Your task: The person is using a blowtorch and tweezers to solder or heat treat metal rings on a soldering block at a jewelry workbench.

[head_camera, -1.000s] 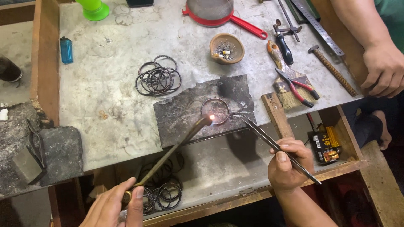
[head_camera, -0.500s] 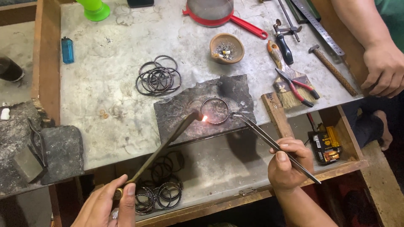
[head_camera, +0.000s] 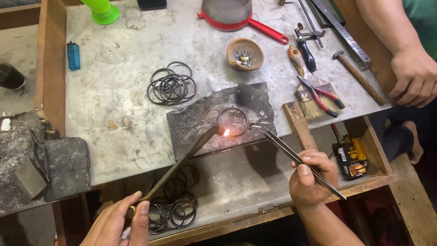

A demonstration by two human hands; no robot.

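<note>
Grey metal-topped table (head_camera: 136, 118): work in progress.
Dark charred soldering slab (head_camera: 200, 125), centre: carries one thin metal ring (head_camera: 232, 120); small flame at its 7 o'clock edge, joint apparently not finished.
Long brass torch pipe (head_camera: 182, 159): left hand (head_camera: 120, 225) grip closed round its near end.
Long steel tweezers (head_camera: 296, 157): right hand (head_camera: 312, 177) grip pinched on them, tips just beside the ring at 4 o'clock.
Black and yellow box (head_camera: 350, 157), 3 o'clock, in tray.
Blue lighter (head_camera: 73, 55), 10 o'clock.
</note>
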